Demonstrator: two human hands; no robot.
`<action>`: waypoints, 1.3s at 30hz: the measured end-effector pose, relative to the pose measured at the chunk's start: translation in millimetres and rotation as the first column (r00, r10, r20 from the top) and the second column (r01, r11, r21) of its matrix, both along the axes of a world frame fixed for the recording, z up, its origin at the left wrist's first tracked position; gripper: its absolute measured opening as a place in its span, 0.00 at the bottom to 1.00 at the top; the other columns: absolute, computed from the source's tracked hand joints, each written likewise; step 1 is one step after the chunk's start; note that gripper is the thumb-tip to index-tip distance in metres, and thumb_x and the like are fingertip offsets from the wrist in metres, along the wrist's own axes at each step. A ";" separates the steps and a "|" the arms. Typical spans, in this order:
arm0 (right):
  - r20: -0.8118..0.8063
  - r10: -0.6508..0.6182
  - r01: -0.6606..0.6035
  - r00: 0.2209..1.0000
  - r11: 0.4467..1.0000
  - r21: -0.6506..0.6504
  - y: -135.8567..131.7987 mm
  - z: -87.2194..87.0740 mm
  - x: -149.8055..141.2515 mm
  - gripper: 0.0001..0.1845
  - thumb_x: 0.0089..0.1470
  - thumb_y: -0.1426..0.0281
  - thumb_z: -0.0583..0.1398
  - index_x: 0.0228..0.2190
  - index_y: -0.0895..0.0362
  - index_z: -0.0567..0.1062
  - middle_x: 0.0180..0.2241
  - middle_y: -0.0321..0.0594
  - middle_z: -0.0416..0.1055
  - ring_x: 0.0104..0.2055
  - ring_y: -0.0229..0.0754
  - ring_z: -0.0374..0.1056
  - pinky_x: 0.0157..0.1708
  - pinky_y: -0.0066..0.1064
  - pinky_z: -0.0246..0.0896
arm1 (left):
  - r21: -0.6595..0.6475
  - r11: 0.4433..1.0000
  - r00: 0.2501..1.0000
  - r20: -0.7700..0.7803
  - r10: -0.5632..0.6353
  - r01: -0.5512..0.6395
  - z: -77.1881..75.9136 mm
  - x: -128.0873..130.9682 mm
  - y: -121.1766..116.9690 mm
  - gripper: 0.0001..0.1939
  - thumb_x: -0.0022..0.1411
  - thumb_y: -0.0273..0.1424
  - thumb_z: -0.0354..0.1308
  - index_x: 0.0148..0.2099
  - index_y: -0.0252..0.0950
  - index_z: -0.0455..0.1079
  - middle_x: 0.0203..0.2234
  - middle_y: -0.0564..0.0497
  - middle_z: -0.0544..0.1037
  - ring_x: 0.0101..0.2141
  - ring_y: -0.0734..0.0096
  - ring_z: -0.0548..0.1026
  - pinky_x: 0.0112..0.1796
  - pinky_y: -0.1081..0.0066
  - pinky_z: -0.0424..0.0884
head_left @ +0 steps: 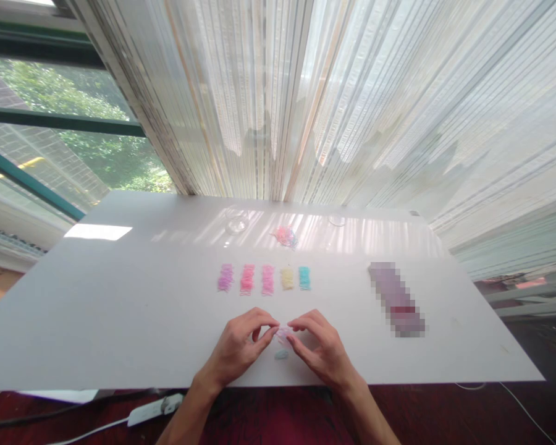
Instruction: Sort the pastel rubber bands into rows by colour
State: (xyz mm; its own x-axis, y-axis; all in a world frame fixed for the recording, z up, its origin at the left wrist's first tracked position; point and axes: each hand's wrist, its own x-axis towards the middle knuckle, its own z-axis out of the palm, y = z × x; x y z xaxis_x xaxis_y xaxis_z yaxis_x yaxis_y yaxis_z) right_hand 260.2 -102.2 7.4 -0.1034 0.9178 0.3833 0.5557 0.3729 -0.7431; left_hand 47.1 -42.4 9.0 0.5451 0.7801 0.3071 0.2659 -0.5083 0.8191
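Beyond the left hand (pixel 242 340), grip unclear, and right hand (pixel 322 346), fingertips parted, at lilac strands (pixel 284 334) by the counter's (pixel 120 309) near edge, five colour-sorted bundles (pixel 268 280) in a row seem done, while a far mixed pile (pixel 285 236) looks unsorted.

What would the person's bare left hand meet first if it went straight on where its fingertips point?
Most likely the small, thin, pale lilac strands between the left hand and right hand; depth is unclear, and the left hand may already touch them.
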 end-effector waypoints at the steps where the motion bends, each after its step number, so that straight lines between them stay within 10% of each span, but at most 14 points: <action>1: 0.002 0.002 -0.002 1.000 1.000 0.007 1.2 0.1 -0.7 0.04 0.64 0.70 0.62 0.40 0.53 0.78 0.33 0.40 0.76 0.36 0.43 0.72 0.36 0.35 0.71 | -0.004 1.000 1.000 0.009 -0.004 0.004 -1.2 1.3 -0.2 0.08 0.71 0.31 0.57 0.44 0.37 0.77 0.33 0.48 0.80 0.28 0.72 0.74 0.31 0.73 0.73; 39: 0.028 -0.008 0.005 1.000 0.996 0.088 6.2 -10.9 -4.9 0.04 0.61 0.75 0.64 0.37 0.54 0.77 0.31 0.39 0.74 0.34 0.43 0.69 0.34 0.34 0.68 | -0.047 0.999 1.000 -0.026 -0.016 0.015 -7.6 5.7 2.0 0.04 0.68 0.28 0.60 0.41 0.37 0.77 0.30 0.52 0.78 0.25 0.75 0.67 0.29 0.75 0.67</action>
State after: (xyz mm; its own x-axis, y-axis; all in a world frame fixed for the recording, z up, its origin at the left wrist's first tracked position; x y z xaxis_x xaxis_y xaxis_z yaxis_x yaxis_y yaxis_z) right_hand 255.3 -95.9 -3.5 -0.1097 0.8815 0.4593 0.5786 0.4324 -0.6916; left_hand 52.8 -40.4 1.4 0.5647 0.7846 0.2561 0.2800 -0.4740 0.8348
